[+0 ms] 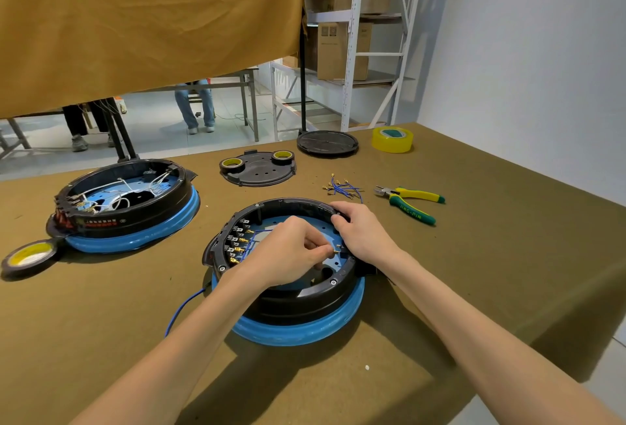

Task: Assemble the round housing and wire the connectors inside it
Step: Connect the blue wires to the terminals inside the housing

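The round housing (288, 302) sits at frame centre on the bench (474, 255). The left hand (288, 252) pinches a brass connector (336, 250) inside it; the right hand (362, 235) grips the rim. The connector should go squarely onto its terminal while the rim is held steady.

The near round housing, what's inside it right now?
Inside the near housing: a blue floor, brass terminals along the left wall, blue wire. The left hand pinches a brass connector; both hands cover the middle.

The pliers (411, 203) near the table's right edge read "JING-PIN" on one green handle; the left housing's (125, 201) red label was too blurred to read.
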Demonstrator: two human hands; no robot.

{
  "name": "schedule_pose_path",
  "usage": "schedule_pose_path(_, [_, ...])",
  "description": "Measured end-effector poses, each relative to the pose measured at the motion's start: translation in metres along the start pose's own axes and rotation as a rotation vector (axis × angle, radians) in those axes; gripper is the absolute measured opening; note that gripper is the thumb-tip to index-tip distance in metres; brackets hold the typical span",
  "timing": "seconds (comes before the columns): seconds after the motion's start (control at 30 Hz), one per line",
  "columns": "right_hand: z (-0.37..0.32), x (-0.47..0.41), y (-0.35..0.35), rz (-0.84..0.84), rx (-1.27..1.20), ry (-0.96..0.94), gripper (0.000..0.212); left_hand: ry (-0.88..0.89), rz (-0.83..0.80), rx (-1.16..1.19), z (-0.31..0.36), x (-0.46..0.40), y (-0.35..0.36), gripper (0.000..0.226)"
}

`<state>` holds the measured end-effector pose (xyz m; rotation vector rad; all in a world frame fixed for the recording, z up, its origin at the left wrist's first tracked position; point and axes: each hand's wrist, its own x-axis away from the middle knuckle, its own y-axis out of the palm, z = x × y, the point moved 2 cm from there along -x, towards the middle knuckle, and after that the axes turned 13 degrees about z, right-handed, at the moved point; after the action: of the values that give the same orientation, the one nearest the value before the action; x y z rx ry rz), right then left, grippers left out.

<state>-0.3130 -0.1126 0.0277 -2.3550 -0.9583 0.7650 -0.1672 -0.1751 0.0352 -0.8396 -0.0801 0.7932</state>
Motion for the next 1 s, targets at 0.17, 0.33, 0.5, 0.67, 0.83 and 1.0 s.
schedule_pose_path(0.17, [-0.0005,0.0010,0.0008,0.021,-0.003,0.006,0.039,-0.045,0.003,0.022,0.0000,-0.0009,0.0015,0.014])
schedule_pose_path(0.33, [-0.0014,0.0014,0.0018,0.025,0.008,0.004,0.038,-0.042,0.016,0.009,0.0024,-0.0002,0.0032,0.014])
schedule_pose_path(0.5, [-0.0028,0.0002,0.0015,0.028,0.033,0.000,0.036,-0.054,0.037,0.022,0.0053,-0.0003,0.0041,0.015])
schedule_pose_path(0.67, [-0.0027,0.0033,0.0006,0.022,0.012,0.013,0.038,-0.099,0.008,0.058,0.0023,-0.0003,0.0019,0.015])
schedule_pose_path(0.83, [-0.0007,0.0032,0.0008,0.024,-0.008,0.021,0.038,-0.117,-0.014,0.054,0.0020,0.0018,0.0000,0.019])
schedule_pose_path(1.0, [-0.0026,0.0021,0.0019,0.030,0.029,0.020,0.041,-0.138,-0.023,0.091,0.0062,0.0024,-0.0002,0.016])
